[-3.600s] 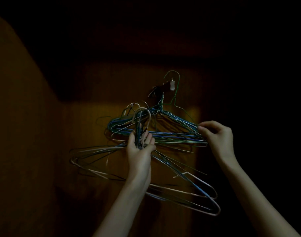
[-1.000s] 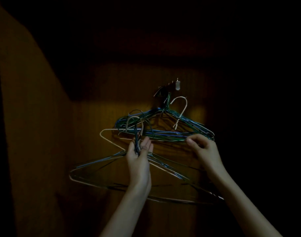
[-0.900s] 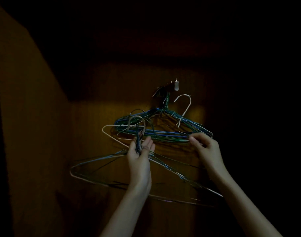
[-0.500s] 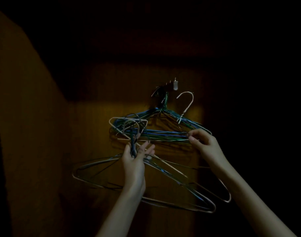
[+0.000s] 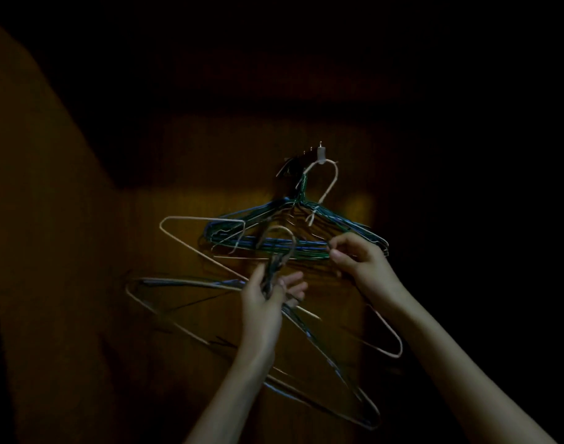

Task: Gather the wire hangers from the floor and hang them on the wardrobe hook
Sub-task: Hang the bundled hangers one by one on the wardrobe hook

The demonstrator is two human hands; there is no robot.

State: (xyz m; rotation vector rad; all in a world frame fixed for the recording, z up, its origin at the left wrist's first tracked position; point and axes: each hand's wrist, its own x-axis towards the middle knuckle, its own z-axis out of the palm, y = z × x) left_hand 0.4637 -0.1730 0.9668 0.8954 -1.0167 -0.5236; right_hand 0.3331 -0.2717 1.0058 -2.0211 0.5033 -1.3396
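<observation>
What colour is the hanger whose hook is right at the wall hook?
Pale, whitish cream: the pale wire hanger, seen in the head view.

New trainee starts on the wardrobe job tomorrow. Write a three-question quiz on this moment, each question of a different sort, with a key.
1. True or false: the pale hanger has its top loop at the white wardrobe hook.
2. Multiple choice: what does the left hand hold? A) nothing; B) the necks of a bundle of hangers; C) the hook itself.
3. Fill in: the right hand has its grip on the ____ bar of the pale hanger, in front of the blue and green hangers already hung.

Key: 1 true; 2 B; 3 bottom.
</observation>
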